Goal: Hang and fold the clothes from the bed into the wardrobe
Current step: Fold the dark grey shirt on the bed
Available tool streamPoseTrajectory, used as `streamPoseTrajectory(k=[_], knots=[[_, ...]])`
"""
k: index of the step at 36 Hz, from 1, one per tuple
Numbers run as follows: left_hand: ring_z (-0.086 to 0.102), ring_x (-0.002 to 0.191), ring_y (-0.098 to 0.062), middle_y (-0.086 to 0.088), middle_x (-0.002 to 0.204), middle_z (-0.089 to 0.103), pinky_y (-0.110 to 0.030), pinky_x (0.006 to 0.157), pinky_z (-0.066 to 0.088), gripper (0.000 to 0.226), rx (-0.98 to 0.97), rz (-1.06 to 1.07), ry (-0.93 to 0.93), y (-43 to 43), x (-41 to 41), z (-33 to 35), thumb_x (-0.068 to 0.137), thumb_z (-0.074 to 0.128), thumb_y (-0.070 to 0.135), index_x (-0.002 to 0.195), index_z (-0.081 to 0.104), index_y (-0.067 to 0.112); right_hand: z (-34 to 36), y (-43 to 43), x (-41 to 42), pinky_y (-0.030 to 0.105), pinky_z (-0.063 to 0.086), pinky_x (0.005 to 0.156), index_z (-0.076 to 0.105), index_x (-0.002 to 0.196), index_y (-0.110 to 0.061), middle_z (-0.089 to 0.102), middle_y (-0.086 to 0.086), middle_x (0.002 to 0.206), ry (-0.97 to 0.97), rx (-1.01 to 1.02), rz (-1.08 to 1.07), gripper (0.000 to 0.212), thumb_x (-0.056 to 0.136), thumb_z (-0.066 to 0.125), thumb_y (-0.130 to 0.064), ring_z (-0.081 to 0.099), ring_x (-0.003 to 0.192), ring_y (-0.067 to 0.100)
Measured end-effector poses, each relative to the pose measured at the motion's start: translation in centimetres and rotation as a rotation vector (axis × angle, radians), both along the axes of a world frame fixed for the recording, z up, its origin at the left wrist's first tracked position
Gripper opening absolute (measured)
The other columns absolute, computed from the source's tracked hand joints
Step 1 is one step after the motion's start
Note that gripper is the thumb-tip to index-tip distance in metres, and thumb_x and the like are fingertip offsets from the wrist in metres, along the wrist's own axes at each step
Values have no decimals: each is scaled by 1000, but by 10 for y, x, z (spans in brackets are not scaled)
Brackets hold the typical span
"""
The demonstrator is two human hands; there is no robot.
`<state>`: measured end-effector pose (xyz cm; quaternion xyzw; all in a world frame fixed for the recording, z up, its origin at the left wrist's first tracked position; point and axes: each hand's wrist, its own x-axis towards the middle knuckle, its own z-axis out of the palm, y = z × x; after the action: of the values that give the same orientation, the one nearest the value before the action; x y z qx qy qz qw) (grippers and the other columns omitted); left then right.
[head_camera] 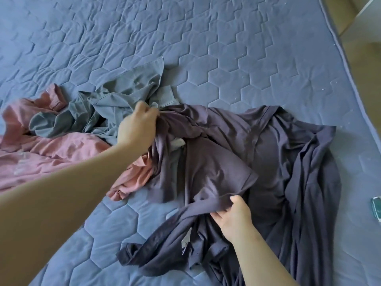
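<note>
Early yet: my left hand [137,129] and right hand [235,215] both pinch the dark purple garment [268,162] on the bed [206,48]. The grey shirt [123,96] and pink garment [51,149] lie unfolded; I see no wardrobe.

A single head-worn view looks steeply down, close over the quilted bed [226,48].

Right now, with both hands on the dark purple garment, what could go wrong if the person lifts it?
1. The left hand grips the dark purple garment right beside the grey-green shirt, so that shirt might get dragged along.
2. The pink garment runs under the purple fabric and could be pulled towards the bed edge.
3. The right hand pinches only a thin fold, which may slip.
</note>
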<state>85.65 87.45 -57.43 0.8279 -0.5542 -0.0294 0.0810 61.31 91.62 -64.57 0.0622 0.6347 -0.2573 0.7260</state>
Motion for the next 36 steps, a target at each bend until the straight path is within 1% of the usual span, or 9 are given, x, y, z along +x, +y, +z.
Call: streamPoseTrajectory(k=[6,9,11,15,18,22,28,32,36], knots=[[51,100,-43,-22,126,41,-44,83,37,29,-241,450,148,-26,41,27,92,36,5,117,50,3,8,-15,-15,42,42,100,56,115,-5,57,15,126,278,-117,-43,26,98,42,-19,54,115,33],[35,127,-35,-20,143,27,-38,102,29,43,-153,374,250,-21,43,21,92,38,4,135,37,3,16,-15,-20,39,46,89,60,89,-7,65,9,105,340,-199,-47,20,97,47,-20,58,108,32],[22,137,-34,-17,151,15,-41,110,25,56,-59,275,266,-9,28,10,89,45,5,142,29,8,17,-8,-20,38,44,88,59,86,-13,64,7,101,324,-206,22,15,96,51,-23,58,109,30],[34,129,-31,-14,140,37,-42,101,31,48,34,73,131,27,-21,-17,82,59,17,129,49,14,10,13,-15,36,43,81,55,103,-9,57,15,117,336,-109,198,20,92,59,-26,54,105,33],[48,111,-29,-7,113,57,-37,91,39,27,136,-165,114,51,-54,-39,87,55,31,111,62,20,7,27,-12,29,39,57,55,108,1,57,17,86,370,-75,301,31,88,64,-22,54,75,34],[54,104,-20,1,104,58,-26,86,40,35,521,-434,394,83,-77,-57,87,56,46,113,61,23,0,34,-13,27,36,50,52,92,-4,45,7,69,363,-48,411,14,91,59,-16,43,57,18],[53,113,-24,-3,120,58,-36,92,37,31,975,-457,124,130,-76,-74,86,52,37,113,52,22,6,36,-25,37,43,86,48,114,-8,57,11,92,163,-57,122,19,96,43,-11,54,90,27],[52,94,-29,-10,99,57,-30,69,36,13,920,-345,340,148,-79,-71,87,50,29,93,49,18,18,40,-35,41,39,96,44,128,-6,52,15,110,86,-105,39,30,100,37,-14,52,107,31],[42,78,-22,2,73,43,-28,63,28,31,753,-167,506,155,-84,-65,86,53,25,68,28,27,20,59,-44,44,42,96,49,111,2,60,21,114,339,-172,347,23,98,35,-11,59,97,36]])
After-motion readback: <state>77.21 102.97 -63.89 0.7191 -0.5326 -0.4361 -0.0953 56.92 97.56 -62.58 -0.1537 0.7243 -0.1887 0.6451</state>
